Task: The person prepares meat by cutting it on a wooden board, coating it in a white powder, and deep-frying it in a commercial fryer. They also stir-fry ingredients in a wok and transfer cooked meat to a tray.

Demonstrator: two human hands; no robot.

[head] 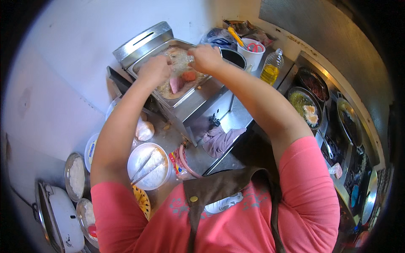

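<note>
A stainless steel deep fryer (190,107) stands against the wall, its well filled with bubbling oil (177,55). Over the left part of the well is my left hand (156,70), fingers curled downward and blurred. Across from it, above the right rim, my right hand (207,58) is bent inward. Whether either hand holds anything cannot be told. Between and below the hands, a pink piece (176,84) and an orange-red piece (189,76) lie in the oil; what they are is unclear.
Right of the fryer stand a white tub (253,57) with red-handled scissors, an oil bottle (270,71) and a stove with a frying pan (300,101). Nearer me are a white bucket of flour-like powder (152,177) with tongs, a purple cloth (220,142) and a pink hose (183,158).
</note>
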